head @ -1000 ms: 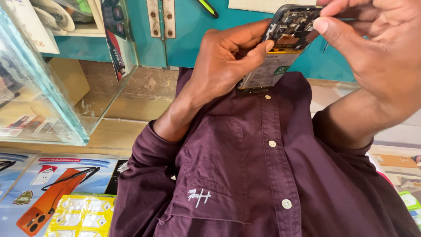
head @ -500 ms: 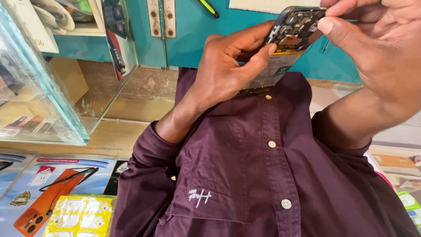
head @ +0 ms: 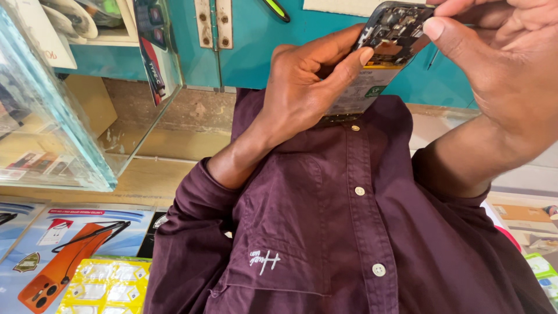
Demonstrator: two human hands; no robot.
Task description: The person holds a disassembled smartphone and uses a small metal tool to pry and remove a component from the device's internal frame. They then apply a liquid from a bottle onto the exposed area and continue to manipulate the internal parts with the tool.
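While gripping the opened phone (head: 381,58) w/ fingers wrapped round its left edge, left hand (head: 308,87) is holding it chest-high over the shirt (head: 325,232). Long axis is tilting, top end pointing up-right. Right hand (head: 500,75) is pinching that top end w/ thumb.

- Bright, even daylight; no hard shadows anywhere in view.
- Soft shade under left hand (head: 302,87), falling on maroon shirt (head: 349,232) near collar.
- Glare streaks + pale reflections on glass case (head: 52,128), contents behind look washed.
- Right hand (head: 500,64) v. close to lens, slightly soft at top-right edge.
- Opened phone (head: 386,40) fairly sharp, tiny parts still hard to read.
- Wide-angle stretch at corners; case edge & poster (head: 64,244) lines bend outward.
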